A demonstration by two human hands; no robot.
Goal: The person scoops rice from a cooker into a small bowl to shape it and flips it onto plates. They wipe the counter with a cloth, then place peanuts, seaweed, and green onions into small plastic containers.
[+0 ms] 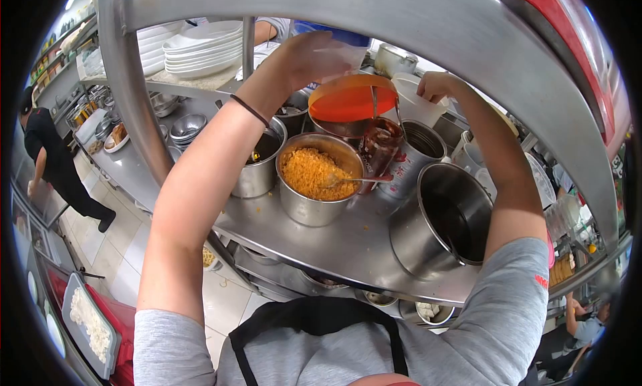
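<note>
My left hand (pixel 311 60) is raised at the back of the steel counter, closed on a translucent plastic piece (pixel 344 60) whose exact kind I cannot make out. Just below it is a round orange-red tub or lid (pixel 344 100). To the right, my right hand (pixel 436 87) pinches the rim of a translucent white plastic tub (pixel 413 98). Between my forearms stand a steel pot of orange crumbly food (pixel 313 169) with a spoon (pixel 348 180) in it, a sauce-smeared jar (pixel 380 145) and an open tin (pixel 422 145).
A large steel pot (pixel 438 219) with dark contents stands by my right forearm. A steel frame bar (pixel 374 12) arches over the counter. White plates (pixel 204 48) are stacked at back left. A person in black (pixel 57 152) is on the left floor, near a tray of rice (pixel 90 326).
</note>
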